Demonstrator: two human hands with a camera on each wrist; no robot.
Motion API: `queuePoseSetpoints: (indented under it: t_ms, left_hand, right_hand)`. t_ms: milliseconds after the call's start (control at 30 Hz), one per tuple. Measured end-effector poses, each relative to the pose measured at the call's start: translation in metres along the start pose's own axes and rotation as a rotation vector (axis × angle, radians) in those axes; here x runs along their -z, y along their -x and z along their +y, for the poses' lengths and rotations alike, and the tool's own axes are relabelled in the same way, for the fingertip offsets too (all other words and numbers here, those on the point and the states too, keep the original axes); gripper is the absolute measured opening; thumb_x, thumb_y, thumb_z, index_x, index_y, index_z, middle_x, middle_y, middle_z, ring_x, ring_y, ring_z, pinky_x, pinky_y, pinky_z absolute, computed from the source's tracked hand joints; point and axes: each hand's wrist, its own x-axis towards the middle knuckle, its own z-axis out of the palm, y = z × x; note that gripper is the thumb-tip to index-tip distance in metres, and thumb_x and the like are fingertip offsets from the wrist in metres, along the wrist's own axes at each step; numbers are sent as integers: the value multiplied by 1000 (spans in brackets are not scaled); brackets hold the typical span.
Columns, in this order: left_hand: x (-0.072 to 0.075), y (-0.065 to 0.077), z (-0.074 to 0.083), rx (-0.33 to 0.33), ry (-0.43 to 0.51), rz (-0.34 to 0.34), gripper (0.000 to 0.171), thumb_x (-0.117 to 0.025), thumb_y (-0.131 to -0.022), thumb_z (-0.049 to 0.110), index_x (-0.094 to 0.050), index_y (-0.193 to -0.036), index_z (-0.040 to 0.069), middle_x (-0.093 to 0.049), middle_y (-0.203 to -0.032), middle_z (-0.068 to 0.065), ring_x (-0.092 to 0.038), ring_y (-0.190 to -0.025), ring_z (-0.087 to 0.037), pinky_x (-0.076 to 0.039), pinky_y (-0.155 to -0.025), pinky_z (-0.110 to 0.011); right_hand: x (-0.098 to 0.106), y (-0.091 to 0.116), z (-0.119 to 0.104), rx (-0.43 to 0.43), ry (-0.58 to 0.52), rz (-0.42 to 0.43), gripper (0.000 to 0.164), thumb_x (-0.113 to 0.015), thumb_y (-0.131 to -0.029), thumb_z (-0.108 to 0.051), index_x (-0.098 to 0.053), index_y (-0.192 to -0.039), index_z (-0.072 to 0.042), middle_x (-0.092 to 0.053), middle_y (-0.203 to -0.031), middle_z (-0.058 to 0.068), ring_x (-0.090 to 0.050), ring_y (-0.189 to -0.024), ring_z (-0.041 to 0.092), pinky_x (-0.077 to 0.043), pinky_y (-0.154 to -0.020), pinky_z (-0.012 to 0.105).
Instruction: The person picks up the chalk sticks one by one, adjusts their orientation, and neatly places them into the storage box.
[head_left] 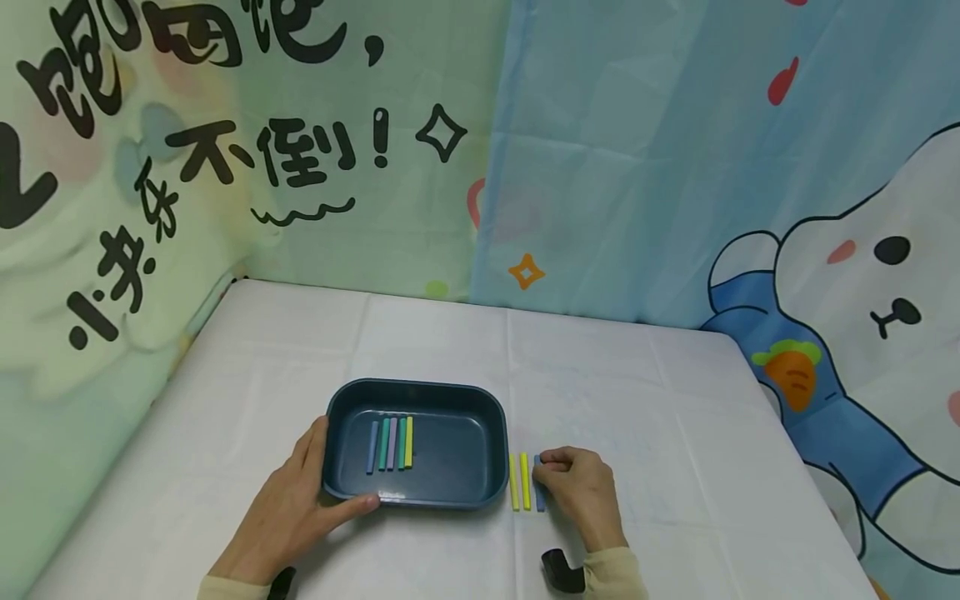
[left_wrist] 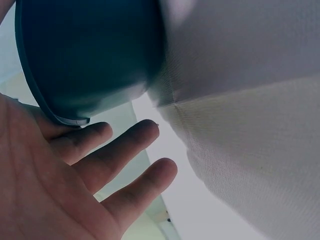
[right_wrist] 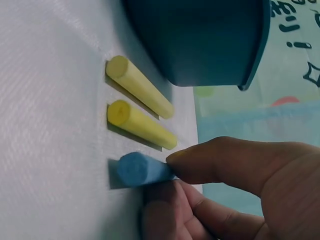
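Note:
My left hand (head_left: 291, 504) rests against the left end of a dark blue tray (head_left: 480, 493), thumb along its front rim and fingers at its side. In the left wrist view several fingers (left_wrist: 117, 152) stretch out loosely beside the tray wall. Inside the tray, toward its left, lie several chalk sticks in a row: blue (head_left: 372, 447), green (head_left: 384, 444), purple and yellow (head_left: 408, 442). Right of the tray, my right hand (head_left: 585, 492) pinches a blue chalk stick (right_wrist: 135, 170) between thumb and fingers. Beside it lie two yellow chalk sticks (right_wrist: 142, 127), parallel on the cloth.
A white cloth (head_left: 675, 467) with fold lines covers the table. Behind it hang printed curtains, with dark lettering on the green one (head_left: 420, 233) and a cartoon bear (head_left: 862, 267) on the right. A black strap (head_left: 562, 572) shows near my right sleeve.

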Motion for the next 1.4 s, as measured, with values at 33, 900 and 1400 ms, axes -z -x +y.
queuePoseSetpoints:
  t_ms: [33, 900, 1400]
  left_hand:
    - [0, 0, 0, -1, 0, 1, 123, -67, -79, 78, -19, -159, -3, -32, -159, -25, -49, -133, -42, -45, -104, -56]
    - [-2, 1, -1, -9, 2, 15, 124, -66, -78, 79, -20, -159, -2, -34, -157, -25, -51, -132, -42, -46, -103, -56]
    - [-1, -1, 0, 16, 1, -3, 126, -64, -77, 81, -18, -160, -2, -33, -158, -26, -50, -132, -42, -45, -104, -57]
  right_hand:
    - [1, -1, 1, -3, -9, -3, 26, -76, -82, -19, -78, -102, -2, -73, -82, -1, -65, -81, 17, -52, -73, 35]
    - [9, -10, 11, -108, -363, -72, 33, -76, -88, -18, -73, -116, 0, -72, -90, 5, -64, -74, 15, -52, -70, 27]
    - [13, -10, -7, -65, -572, -83, 38, -79, -89, -16, -70, -121, 3, -73, -104, 7, -66, -83, 14, -56, -74, 23]
